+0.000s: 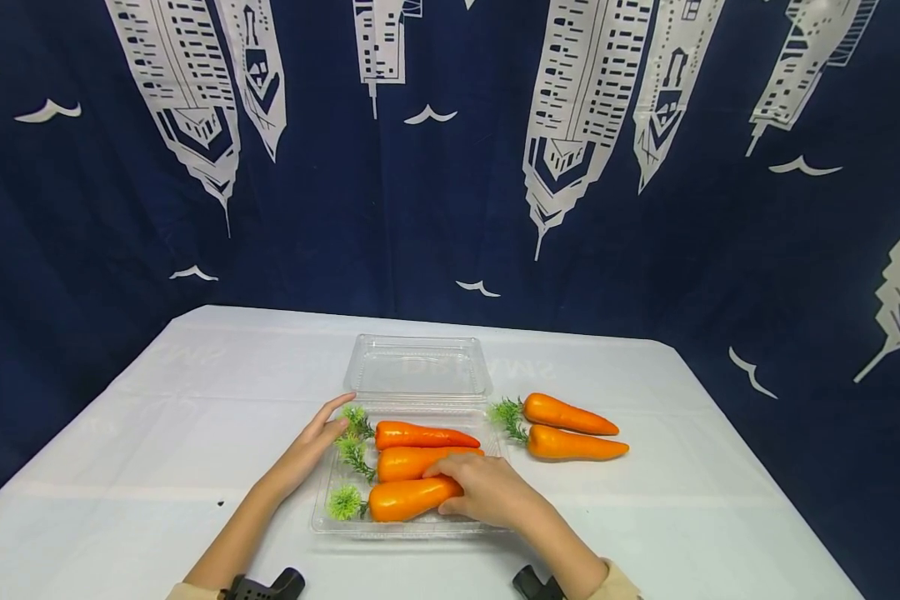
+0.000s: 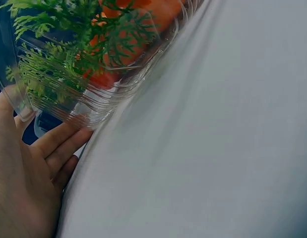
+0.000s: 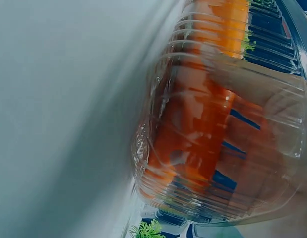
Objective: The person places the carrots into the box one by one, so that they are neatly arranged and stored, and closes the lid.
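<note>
In the head view a clear plastic clamshell box (image 1: pixel 412 529) lies with its lid (image 1: pixel 420 367) folded back. Three orange carrots with leafy green tops lie side by side in it: a far carrot (image 1: pixel 420 435), a middle carrot (image 1: pixel 408 464) and a near carrot (image 1: pixel 405 500). My right hand (image 1: pixel 491 492) reaches in over the right side and grips the near carrot by its narrow end, thumb on the front. At the box's left side my left hand (image 1: pixel 311 446) touches the ribbed wall (image 2: pixel 98 106), its fingers fairly straight.
Two more carrots, a farther one (image 1: pixel 566 414) and a nearer one (image 1: pixel 573 443), lie on the white table (image 1: pixel 157 450) right of the box. A dark blue curtain (image 1: pixel 390 208) with white printed buildings hangs behind. A small dark speck (image 1: pixel 221 502) is left of the left forearm.
</note>
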Motion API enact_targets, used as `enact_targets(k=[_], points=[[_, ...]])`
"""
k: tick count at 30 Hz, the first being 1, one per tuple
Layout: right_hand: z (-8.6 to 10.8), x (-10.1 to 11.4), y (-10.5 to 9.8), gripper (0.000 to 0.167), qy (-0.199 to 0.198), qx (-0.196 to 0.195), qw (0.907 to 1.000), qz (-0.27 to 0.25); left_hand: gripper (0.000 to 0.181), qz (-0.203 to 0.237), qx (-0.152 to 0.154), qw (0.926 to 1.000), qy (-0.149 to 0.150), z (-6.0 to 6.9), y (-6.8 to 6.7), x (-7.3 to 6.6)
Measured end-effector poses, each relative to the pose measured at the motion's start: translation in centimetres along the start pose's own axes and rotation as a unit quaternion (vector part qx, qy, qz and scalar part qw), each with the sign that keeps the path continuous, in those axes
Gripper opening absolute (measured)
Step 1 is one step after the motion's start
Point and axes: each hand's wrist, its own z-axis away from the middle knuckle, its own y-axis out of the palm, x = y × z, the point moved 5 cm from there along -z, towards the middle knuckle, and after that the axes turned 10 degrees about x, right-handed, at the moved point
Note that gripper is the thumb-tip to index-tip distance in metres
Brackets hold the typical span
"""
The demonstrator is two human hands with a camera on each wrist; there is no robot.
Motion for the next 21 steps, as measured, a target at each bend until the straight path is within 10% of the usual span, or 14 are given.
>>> enact_targets(k=[21], points=[[-0.12,-0.05,0.00,0.031,-0.016,0.001,0.9999,-0.004,0.044,0.000,0.005,1.0000,-0.003,0.09,0.03,-0.06]])
